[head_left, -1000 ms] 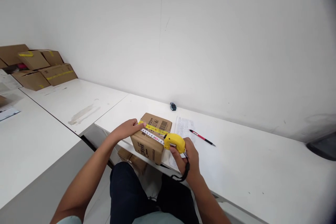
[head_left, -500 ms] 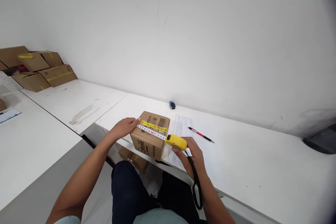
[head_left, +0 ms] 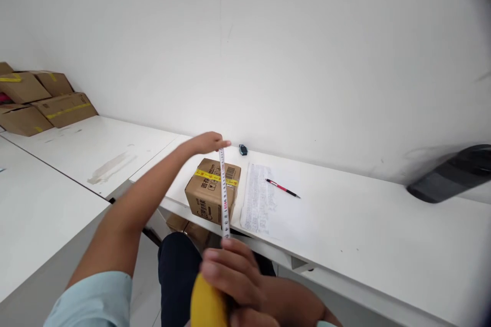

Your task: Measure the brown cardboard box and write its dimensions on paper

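Note:
A small cardboard box (head_left: pixel 209 196) with yellow tape across its top sits at the near edge of the white table (head_left: pixel 364 245). My left hand (head_left: pixel 209 143) is raised above the box's far side and pinches the end of the white tape blade (head_left: pixel 224 199). The blade runs from there over the box toward me. My right hand (head_left: pixel 238 281) is close to the camera, fingers wrapped round the yellow tape measure case (head_left: pixel 207 301).
A printed sheet of paper (head_left: pixel 259 196) lies right of the box, with a red pen (head_left: pixel 282 188) beside it. A small dark object (head_left: pixel 243 150) sits by the wall. Cardboard boxes (head_left: pixel 42 102) are stacked far left. A dark object (head_left: pixel 448 173) lies at the right.
Both hands left the box top. My left hand rose with the blade end, my right hand pulled the case back toward me, and the blade is drawn out much longer.

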